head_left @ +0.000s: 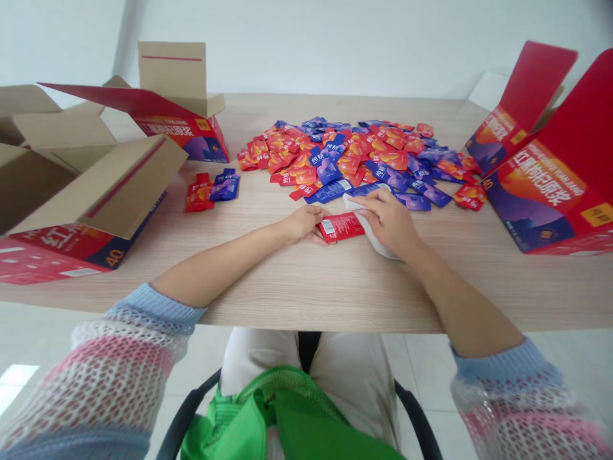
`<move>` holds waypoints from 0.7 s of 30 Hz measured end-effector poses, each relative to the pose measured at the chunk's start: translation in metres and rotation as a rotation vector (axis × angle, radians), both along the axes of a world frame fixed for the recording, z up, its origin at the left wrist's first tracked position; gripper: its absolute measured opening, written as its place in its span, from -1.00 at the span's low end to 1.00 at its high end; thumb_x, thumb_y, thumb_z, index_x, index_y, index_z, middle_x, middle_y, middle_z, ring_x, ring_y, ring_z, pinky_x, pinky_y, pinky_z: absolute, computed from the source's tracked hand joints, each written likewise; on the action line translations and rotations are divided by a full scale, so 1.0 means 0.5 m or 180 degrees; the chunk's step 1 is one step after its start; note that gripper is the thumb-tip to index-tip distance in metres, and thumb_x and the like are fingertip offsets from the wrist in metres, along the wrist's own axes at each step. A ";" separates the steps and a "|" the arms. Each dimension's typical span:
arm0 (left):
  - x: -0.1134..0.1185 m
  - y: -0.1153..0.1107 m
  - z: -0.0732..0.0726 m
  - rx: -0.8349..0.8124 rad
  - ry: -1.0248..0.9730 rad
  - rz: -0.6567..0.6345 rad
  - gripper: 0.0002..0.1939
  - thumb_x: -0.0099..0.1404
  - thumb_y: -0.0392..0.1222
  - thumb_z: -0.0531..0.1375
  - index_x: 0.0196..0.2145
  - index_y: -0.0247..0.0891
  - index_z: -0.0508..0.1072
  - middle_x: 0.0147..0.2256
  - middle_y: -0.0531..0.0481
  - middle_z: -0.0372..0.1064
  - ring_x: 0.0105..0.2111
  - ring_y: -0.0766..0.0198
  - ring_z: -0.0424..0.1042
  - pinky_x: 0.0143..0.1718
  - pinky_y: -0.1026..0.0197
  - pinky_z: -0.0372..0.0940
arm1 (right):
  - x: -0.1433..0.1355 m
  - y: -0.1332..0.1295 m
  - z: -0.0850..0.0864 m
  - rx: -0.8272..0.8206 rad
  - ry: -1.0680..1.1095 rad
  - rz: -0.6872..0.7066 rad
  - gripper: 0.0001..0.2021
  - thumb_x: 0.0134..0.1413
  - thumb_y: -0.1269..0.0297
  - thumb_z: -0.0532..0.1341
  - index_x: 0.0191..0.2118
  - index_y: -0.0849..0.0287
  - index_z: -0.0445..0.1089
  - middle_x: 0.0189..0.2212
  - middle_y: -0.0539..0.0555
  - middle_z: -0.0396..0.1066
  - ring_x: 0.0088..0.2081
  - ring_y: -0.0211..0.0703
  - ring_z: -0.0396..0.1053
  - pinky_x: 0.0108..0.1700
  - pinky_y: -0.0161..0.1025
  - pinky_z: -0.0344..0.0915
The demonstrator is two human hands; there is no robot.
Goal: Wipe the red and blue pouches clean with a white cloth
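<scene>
Pale wood-grain tabletop (287,287) set against a plain white wall (335,51). Left hand (305,225) grips the left end of a red packet (341,227), thumb on top, fingers partly hidden beneath. Packet is held near the middle of the tabletop, just in front of the heap, printed side with barcode facing up. Right hand (389,220) is closed on a folded white cloth (376,237), which covers the packet's right end; a loose part hangs below the fingers. Heap of red and blue packets (354,160) spreads behind both hands, pieces overlapping at mixed angles. To its left, a blue packet (225,185) and a small red group (199,193) lie side by side, apart from the heap. Open printed cartons flank the work area: near-left carton (71,246), far-left carton (184,137), near-right carton (550,191), far-right carton (495,137), flaps raised or folded outward.
</scene>
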State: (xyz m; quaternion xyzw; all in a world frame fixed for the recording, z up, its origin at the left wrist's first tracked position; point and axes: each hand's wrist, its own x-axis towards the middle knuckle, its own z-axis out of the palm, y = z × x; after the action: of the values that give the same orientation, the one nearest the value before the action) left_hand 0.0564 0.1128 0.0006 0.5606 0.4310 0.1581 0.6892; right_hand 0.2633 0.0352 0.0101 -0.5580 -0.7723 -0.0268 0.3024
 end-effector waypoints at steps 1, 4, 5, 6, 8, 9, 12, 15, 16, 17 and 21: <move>-0.003 0.000 0.001 0.0011 -0.0020 -0.0051 -0.72 0.45 -0.36 -0.11 -0.10 -0.37 0.37 -0.48 -0.14 0.52 -0.48 0.18 0.57 -0.42 0.18 0.49 | -0.015 -0.003 -0.004 0.0014 -0.0043 0.0217 -0.64 0.31 0.23 0.05 0.12 0.09 0.42 -0.10 0.13 0.39 -0.09 -0.05 0.36 -0.10 -0.16 0.29; -0.008 0.000 0.003 0.0087 -0.0067 -0.0201 -0.71 0.36 -0.47 -0.07 -0.10 -0.36 0.38 -0.45 -0.12 0.53 -0.46 0.19 0.57 -0.42 0.21 0.49 | -0.052 -0.009 -0.018 0.0051 -0.0359 0.0633 -0.67 0.33 0.23 0.05 0.07 0.08 0.45 -0.08 0.12 0.41 -0.08 -0.08 0.36 -0.08 -0.20 0.27; -0.008 -0.001 0.003 0.0116 -0.0084 -0.0191 -0.69 0.32 -0.51 -0.07 -0.11 -0.36 0.38 -0.44 -0.11 0.53 -0.45 0.19 0.57 -0.42 0.21 0.49 | -0.060 -0.009 -0.021 0.0046 -0.0495 0.0679 -0.68 0.33 0.25 0.04 0.06 0.06 0.46 -0.08 0.11 0.41 -0.09 -0.09 0.36 -0.10 -0.21 0.25; -0.007 -0.002 0.002 0.0151 -0.0090 -0.0140 -0.67 0.29 -0.54 -0.07 -0.11 -0.36 0.39 -0.45 -0.09 0.53 -0.46 0.20 0.57 -0.42 0.21 0.49 | -0.066 -0.008 -0.023 0.0022 -0.0636 0.0676 -0.68 0.33 0.26 0.03 0.05 0.04 0.46 -0.08 0.09 0.41 -0.11 -0.10 0.36 -0.13 -0.21 0.24; -0.003 -0.007 -0.001 0.0232 -0.0091 -0.0024 -0.68 0.30 -0.53 -0.07 -0.13 -0.37 0.38 -0.48 -0.07 0.51 -0.50 0.22 0.55 -0.44 0.21 0.48 | -0.067 -0.002 -0.022 -0.0075 -0.0907 0.0540 -0.67 0.32 0.30 0.03 0.07 -0.01 0.45 -0.08 0.08 0.40 -0.15 -0.11 0.36 -0.19 -0.22 0.21; 0.000 -0.010 -0.004 0.0291 -0.0088 0.0031 -0.70 0.34 -0.50 -0.08 -0.13 -0.38 0.38 -0.50 -0.06 0.49 -0.52 0.23 0.54 -0.45 0.22 0.48 | -0.064 0.002 -0.020 -0.0140 -0.1018 0.0407 -0.66 0.32 0.32 0.02 0.08 -0.01 0.43 -0.08 0.08 0.39 -0.16 -0.10 0.35 -0.22 -0.22 0.19; 0.009 -0.024 -0.011 0.0522 -0.0074 0.0219 -0.71 0.43 -0.40 -0.11 -0.13 -0.41 0.39 -0.55 -0.05 0.46 -0.58 0.25 0.51 -0.49 0.25 0.45 | -0.047 0.016 -0.011 -0.0401 -0.1279 -0.0102 -0.64 0.30 0.35 0.01 0.10 0.03 0.41 -0.07 0.11 0.37 -0.18 -0.08 0.35 -0.27 -0.20 0.15; 0.017 -0.035 -0.013 0.0690 0.0009 0.0411 -0.68 0.44 -0.39 -0.12 -0.13 -0.41 0.41 -0.56 -0.04 0.45 -0.59 0.28 0.50 -0.52 0.31 0.42 | -0.027 0.029 -0.004 -0.0693 -0.1449 -0.0564 -0.63 0.29 0.36 -0.01 0.07 0.04 0.43 -0.06 0.16 0.35 -0.17 -0.04 0.35 -0.30 -0.19 0.12; 0.019 -0.037 -0.013 0.0709 0.0047 0.0430 -0.67 0.43 -0.40 -0.13 -0.14 -0.41 0.42 -0.56 -0.04 0.45 -0.59 0.29 0.50 -0.53 0.33 0.41 | -0.020 0.032 -0.002 -0.0775 -0.1469 -0.0717 -0.63 0.29 0.36 -0.02 0.05 0.04 0.44 -0.06 0.17 0.34 -0.16 -0.02 0.36 -0.31 -0.19 0.12; 0.020 -0.038 -0.012 0.0723 0.0086 0.0443 -0.67 0.43 -0.41 -0.13 -0.15 -0.42 0.43 -0.56 -0.04 0.45 -0.59 0.30 0.50 -0.54 0.34 0.41 | -0.013 0.033 -0.001 -0.0852 -0.1473 -0.0864 -0.63 0.30 0.36 -0.03 0.04 0.05 0.45 -0.06 0.19 0.34 -0.16 -0.01 0.36 -0.30 -0.19 0.12; 0.020 -0.038 -0.006 0.0750 0.0185 0.0555 -0.66 0.43 -0.42 -0.13 -0.14 -0.43 0.43 -0.55 -0.04 0.46 -0.59 0.30 0.49 -0.53 0.31 0.41 | 0.017 0.028 0.001 -0.0965 -0.1360 -0.1177 -0.63 0.30 0.35 -0.03 0.03 0.07 0.47 -0.06 0.21 0.34 -0.15 0.02 0.36 -0.27 -0.18 0.15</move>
State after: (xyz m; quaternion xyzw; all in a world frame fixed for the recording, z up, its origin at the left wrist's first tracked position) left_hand 0.0666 0.0939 -0.0026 0.6024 0.4763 0.2505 0.5895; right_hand 0.2716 0.0494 0.0108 -0.7093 -0.6991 -0.0824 0.0368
